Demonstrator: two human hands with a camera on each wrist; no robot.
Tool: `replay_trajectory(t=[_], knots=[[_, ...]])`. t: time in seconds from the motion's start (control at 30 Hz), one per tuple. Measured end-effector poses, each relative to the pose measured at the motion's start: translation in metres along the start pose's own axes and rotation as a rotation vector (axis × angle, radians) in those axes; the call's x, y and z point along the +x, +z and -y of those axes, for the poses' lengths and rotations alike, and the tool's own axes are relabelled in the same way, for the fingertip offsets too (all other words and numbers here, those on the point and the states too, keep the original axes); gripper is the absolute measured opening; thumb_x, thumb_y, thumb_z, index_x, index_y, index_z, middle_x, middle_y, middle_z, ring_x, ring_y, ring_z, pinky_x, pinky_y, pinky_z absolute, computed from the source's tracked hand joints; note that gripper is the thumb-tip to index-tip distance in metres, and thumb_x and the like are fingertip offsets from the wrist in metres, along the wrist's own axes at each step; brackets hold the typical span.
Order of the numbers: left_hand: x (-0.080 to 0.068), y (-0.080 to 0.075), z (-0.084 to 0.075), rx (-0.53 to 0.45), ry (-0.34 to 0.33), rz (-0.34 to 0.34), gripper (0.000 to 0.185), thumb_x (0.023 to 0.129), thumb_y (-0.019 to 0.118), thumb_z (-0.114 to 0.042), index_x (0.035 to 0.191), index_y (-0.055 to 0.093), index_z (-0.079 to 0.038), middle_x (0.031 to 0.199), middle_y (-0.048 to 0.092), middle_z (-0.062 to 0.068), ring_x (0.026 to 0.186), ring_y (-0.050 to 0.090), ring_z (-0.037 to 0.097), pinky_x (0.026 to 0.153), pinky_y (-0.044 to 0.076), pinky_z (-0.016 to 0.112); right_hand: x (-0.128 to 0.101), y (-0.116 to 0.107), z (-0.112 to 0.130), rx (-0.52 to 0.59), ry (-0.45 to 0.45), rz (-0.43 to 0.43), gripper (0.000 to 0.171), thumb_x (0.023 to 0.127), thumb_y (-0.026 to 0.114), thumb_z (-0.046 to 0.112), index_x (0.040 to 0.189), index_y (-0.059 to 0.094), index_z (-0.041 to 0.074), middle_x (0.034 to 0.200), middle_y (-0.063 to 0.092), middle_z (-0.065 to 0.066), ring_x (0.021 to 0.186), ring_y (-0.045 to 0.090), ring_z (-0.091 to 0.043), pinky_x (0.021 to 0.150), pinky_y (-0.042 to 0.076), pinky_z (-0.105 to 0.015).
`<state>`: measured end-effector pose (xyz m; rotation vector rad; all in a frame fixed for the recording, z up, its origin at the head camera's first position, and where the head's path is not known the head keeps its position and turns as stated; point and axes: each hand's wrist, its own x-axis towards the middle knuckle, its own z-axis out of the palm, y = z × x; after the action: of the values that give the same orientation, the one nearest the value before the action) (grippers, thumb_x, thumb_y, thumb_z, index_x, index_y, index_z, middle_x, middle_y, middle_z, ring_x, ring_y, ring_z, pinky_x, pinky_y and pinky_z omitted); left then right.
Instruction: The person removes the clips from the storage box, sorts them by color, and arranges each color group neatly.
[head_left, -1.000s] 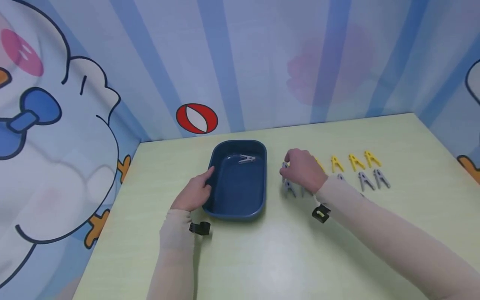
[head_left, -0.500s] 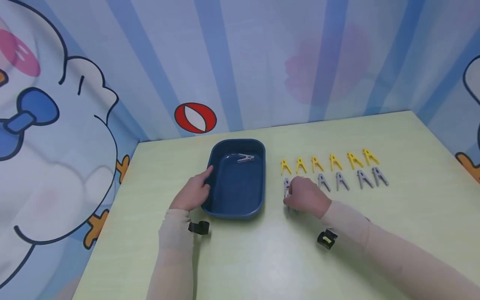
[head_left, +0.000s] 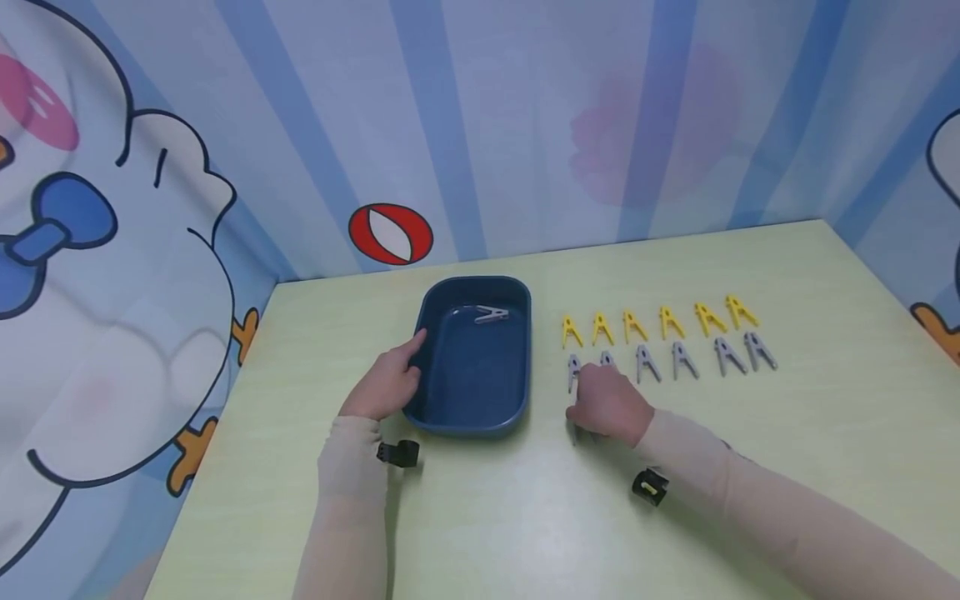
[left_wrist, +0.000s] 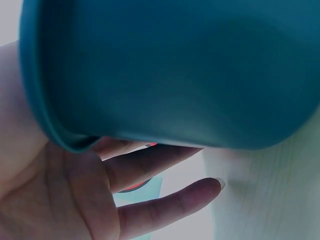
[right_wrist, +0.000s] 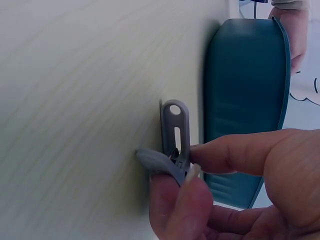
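My left hand [head_left: 382,383] holds the left rim of a blue plastic bin [head_left: 472,383]. In the left wrist view, its fingers [left_wrist: 170,200] lie along the outside of the bin wall; the thumb is hidden behind the rim. Inside the bin, near the back, lies one grey clothespin [head_left: 492,314]. My right hand [head_left: 609,404] is low over the table in front of a grey row and pinches another grey clothespin [right_wrist: 176,125] between thumb and fingers. That clothespin is at the tabletop, its handles partly covered by my fingertips.
Right of the bin, a back row of several yellow clothespins [head_left: 671,323] runs across the pale table [head_left: 480,517]. Before it lies a row of several grey clothespins [head_left: 684,361], partly covered by my right hand. A printed cloth backdrop [head_left: 510,142] stands behind the table.
My right hand has moved from over the left end of the yellow row toward the table's front, with the grey clothespin. The left hand and bin have stayed in place.
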<state>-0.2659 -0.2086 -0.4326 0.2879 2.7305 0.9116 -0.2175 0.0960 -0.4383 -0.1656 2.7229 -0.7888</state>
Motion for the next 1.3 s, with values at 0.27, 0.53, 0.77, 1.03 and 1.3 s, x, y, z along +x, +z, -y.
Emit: replay_trajectory(t=[0.27,0.53,0.77,1.03,1.3], knots=[[0.0,0.001,0.001,-0.003,0.002,0.006,0.059,0.101,0.037,-0.006,0.158,0.022,-0.007,0.159,0.028,0.012,0.121,0.047,0.03,0.092,0.041,0.041,0.001,0.002,0.0,-0.005,0.005,0.005,0.032,0.081,0.068,0.004,0.054,0.051,0.009,0.042,0.051,-0.001,0.036,0.05,-0.013,0.04,0.041,-0.025],[0.001,-0.001,0.0,-0.009,-0.002,0.009,0.059,0.101,0.036,-0.006,0.158,0.021,-0.007,0.16,0.026,0.012,0.124,0.046,0.029,0.094,0.041,0.041,0.002,-0.01,0.005,0.017,0.054,0.05,0.026,0.086,0.069,0.011,0.064,0.058,0.004,0.045,0.054,-0.004,0.038,0.052,-0.015,0.04,0.04,-0.025],[0.001,0.0,0.0,-0.018,-0.006,0.014,0.058,0.102,0.037,-0.006,0.158,0.021,-0.007,0.16,0.026,0.012,0.132,0.042,0.026,0.102,0.04,0.042,0.013,-0.038,0.026,0.007,-0.014,-0.021,0.046,0.089,0.067,0.013,0.053,0.039,0.015,0.045,0.033,0.004,0.039,0.034,-0.009,0.041,0.029,-0.022],[-0.001,-0.002,0.001,-0.024,-0.012,0.009,0.058,0.102,0.038,-0.007,0.158,0.022,-0.008,0.16,0.027,0.012,0.14,0.035,0.026,0.112,0.033,0.045,0.038,-0.055,0.066,-0.062,-0.171,-0.14,0.035,0.086,0.066,0.009,0.06,0.042,0.011,0.058,0.033,0.003,0.05,0.032,-0.012,0.05,0.029,-0.027],[0.0,-0.001,0.003,0.004,0.018,0.007,0.059,0.101,0.038,-0.006,0.158,0.023,-0.008,0.156,0.034,0.015,0.087,0.056,0.024,0.088,0.043,0.039,0.085,-0.046,0.096,-0.18,-0.313,-0.094,0.033,0.088,0.057,-0.002,0.061,0.043,0.009,0.057,0.028,0.003,0.051,0.025,-0.012,0.05,0.026,-0.027]])
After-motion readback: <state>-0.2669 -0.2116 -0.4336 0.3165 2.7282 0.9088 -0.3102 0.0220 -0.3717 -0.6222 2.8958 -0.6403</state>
